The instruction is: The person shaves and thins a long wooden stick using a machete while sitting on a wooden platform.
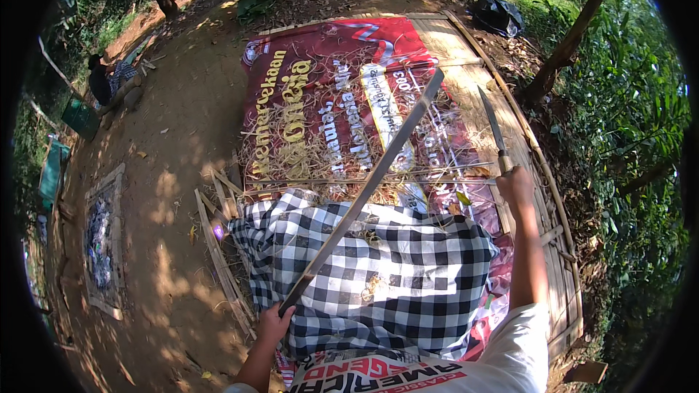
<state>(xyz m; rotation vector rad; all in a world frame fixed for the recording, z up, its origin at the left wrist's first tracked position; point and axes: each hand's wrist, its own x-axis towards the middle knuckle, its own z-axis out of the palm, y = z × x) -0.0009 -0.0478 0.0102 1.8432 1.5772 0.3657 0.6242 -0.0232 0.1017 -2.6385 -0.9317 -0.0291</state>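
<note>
My left hand (pixel 273 325) is closed round the near end of a long, flat bamboo strip (pixel 378 169). The strip slants up and away to the right, above a black-and-white checked cloth (pixel 393 269) spread over my lap. Out to the right, my right hand (pixel 515 188) grips the pale handle of a knife (pixel 493 125). Its narrow blade points away from me and stands apart from the strip. Beneath and beyond lies a red printed banner (pixel 328 102), strewn with thin curled shavings (pixel 284 147).
A bamboo slat platform (pixel 477 87) carries the banner; a pole edges its right side. Split bamboo pieces (pixel 218 247) lie at left. Further off are a framed patch (pixel 103 240) on bare earth, a seated person (pixel 102 80), a black bag (pixel 497 14) and tree trunks (pixel 575 36).
</note>
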